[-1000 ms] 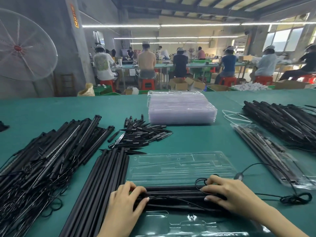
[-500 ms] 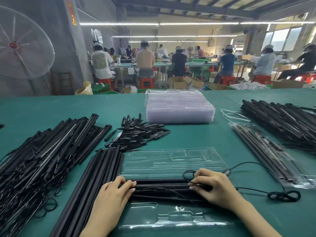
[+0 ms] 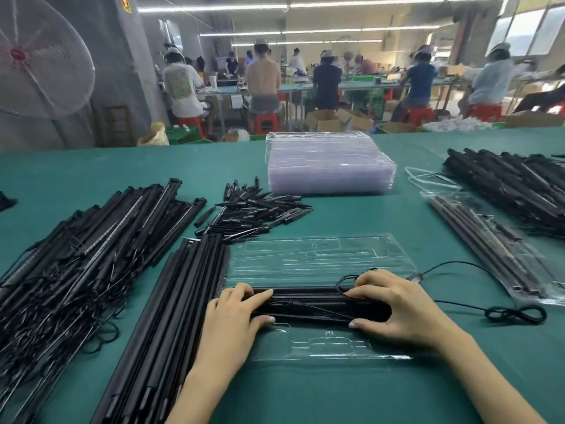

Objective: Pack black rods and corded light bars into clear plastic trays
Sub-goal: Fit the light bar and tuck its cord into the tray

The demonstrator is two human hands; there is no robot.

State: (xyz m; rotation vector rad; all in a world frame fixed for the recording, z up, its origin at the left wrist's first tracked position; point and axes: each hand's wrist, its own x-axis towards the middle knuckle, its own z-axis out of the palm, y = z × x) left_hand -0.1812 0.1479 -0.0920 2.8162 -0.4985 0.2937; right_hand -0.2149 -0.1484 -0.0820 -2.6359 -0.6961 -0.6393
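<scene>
Under your hands lies a clear plastic tray [image 3: 318, 261], thin and glossy, catching glare along its moulded ridges. The black rods [image 3: 171, 304] at near left look matt and smooth. You work on a green table cover [image 3: 336, 393], matt like felt cloth.

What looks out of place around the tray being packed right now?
The black cord trails out of the open tray onto the green table, ending in a loose coil to the right, not tucked in. Nothing else stands out.

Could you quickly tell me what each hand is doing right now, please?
Left hand: holding the bundle of black rods in the clear tray.
Right hand: holding the same bundle's other end.
</scene>
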